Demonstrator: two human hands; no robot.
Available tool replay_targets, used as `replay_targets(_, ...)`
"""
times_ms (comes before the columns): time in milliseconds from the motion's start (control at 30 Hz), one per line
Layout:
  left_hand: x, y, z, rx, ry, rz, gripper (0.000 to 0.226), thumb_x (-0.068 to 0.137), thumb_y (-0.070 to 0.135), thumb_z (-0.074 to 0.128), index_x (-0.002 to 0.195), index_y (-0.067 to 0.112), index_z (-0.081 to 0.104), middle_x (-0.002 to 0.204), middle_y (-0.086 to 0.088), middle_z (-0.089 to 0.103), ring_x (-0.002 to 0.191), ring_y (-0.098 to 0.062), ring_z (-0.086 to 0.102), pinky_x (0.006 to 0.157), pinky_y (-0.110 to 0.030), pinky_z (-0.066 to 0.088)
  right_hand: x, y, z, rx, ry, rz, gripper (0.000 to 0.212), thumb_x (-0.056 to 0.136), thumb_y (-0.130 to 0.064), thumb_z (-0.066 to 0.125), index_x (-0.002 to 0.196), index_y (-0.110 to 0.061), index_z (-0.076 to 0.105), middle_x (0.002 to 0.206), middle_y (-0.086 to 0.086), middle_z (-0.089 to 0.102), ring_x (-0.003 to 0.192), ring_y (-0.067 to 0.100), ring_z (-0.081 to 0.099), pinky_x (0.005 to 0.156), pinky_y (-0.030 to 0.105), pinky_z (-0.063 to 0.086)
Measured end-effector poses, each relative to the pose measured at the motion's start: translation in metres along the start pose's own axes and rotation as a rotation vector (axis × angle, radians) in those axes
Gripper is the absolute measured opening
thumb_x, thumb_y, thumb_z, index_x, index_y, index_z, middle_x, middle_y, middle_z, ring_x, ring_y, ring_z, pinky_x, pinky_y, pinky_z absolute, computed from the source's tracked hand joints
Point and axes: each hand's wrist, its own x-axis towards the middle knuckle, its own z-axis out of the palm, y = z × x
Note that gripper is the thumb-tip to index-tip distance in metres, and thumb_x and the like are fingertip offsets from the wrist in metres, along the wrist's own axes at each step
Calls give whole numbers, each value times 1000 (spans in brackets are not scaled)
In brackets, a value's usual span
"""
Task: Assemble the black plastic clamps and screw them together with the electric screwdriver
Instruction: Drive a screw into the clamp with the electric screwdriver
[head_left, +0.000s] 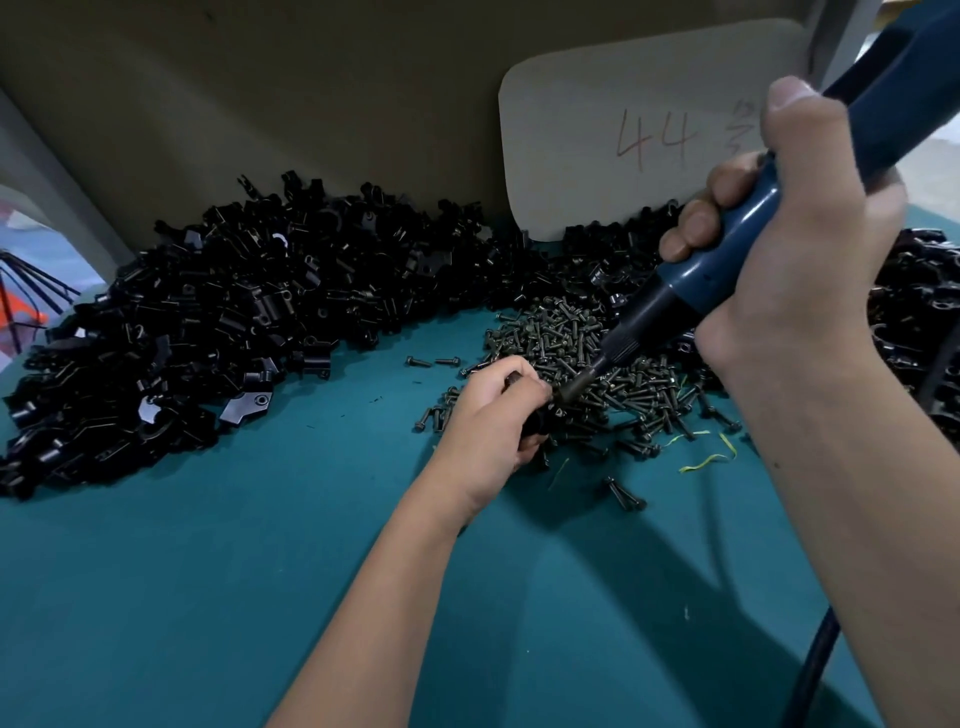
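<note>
The left hand (493, 410) is curling its fingers around a small black plastic clamp (537, 422) above the teal table mat (260, 571). The right hand (795, 249) is gripping a blue electric screwdriver (727, 260), its tip touching the clamp, beside a pile of dark metal screws (597, 374).

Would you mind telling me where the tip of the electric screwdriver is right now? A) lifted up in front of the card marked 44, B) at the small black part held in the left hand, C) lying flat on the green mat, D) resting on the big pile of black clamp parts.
B: the right hand grips the electric screwdriver, whose tip meets the black part pinched in the left hand, over the screws.
</note>
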Motion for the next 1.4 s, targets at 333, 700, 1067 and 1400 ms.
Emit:
replay_targets(333,0,-1,2,84,1,43,21,86,34,52,67,30,47,58,17,42,54,-13,43,45,-14,33,-4,2,7,-67,-119,-86,18,95,-6,60,91,-10,43,60,1,47,43,20,42,52,31,40)
replay_targets(700,0,-3,0,34,-26,45,20,87,29,52,68,26,46,63,7,39,52,-12,38,45,-17,30,-8,3,9,-70,-161,-119,18,95,-5,58,87,-10,43,59,1,46,42,21,41,50,30,39)
replay_targets(1067,0,-4,0,26,-41,60,20,87,26,51,67,24,47,60,4,39,48,-10,36,42,-17,28,-8,5,10,-59,-176,-122,20,94,-4,58,83,-11,43,58,2,44,41,21,41,50,30,39)
replay_targets(1400,-1,-3,1,31,-11,55,19,85,26,50,66,26,48,58,6,42,48,-10,37,42,-18,28,-8,8,9,-30,-162,-103,18,94,-4,57,86,-10,42,57,2,45,40,20,41,50,29,39)
